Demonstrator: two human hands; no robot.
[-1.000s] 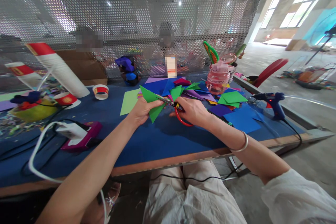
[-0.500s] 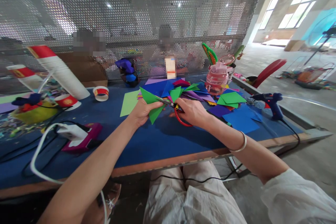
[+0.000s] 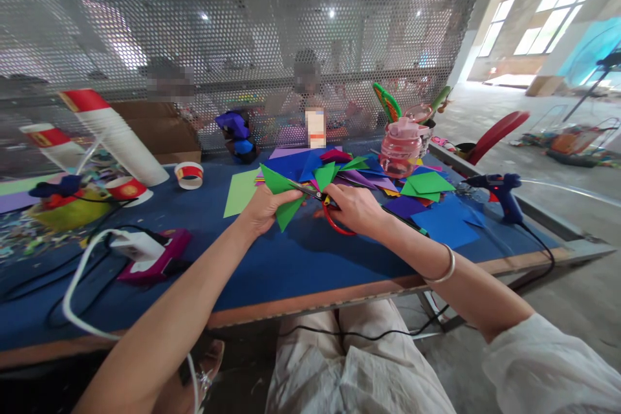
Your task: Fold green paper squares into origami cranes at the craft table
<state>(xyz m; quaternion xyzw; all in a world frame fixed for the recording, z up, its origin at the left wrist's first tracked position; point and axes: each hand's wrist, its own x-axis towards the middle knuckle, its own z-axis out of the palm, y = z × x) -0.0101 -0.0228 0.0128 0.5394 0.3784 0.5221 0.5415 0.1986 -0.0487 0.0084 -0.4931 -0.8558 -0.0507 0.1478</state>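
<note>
Blue table (image 3: 272, 265) piled with cut paper (image 3: 427, 182); plenty done, more uncut. Left hand (image 3: 262, 207) pinches the green sheet (image 3: 281, 194) above the table, right hand (image 3: 356, 207) grips red scissors (image 3: 325, 207), blades mid-cut

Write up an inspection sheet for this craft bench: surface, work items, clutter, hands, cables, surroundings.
Surface: blue-covered table with a bare wooden front edge.
Work items: green paper piece; red-handled scissors, blades at the paper's edge.
Clutter: loose coloured paper sheets, pink bottle, blue glue gun, stacked paper cups, tape roll, magenta device.
Hands: left hand has its grip on the paper; right hand works the scissors.
Cables: white cable looping at left; black cord trailing off the table edge.
Surroundings: perforated metal screen; people seated behind it.
</note>
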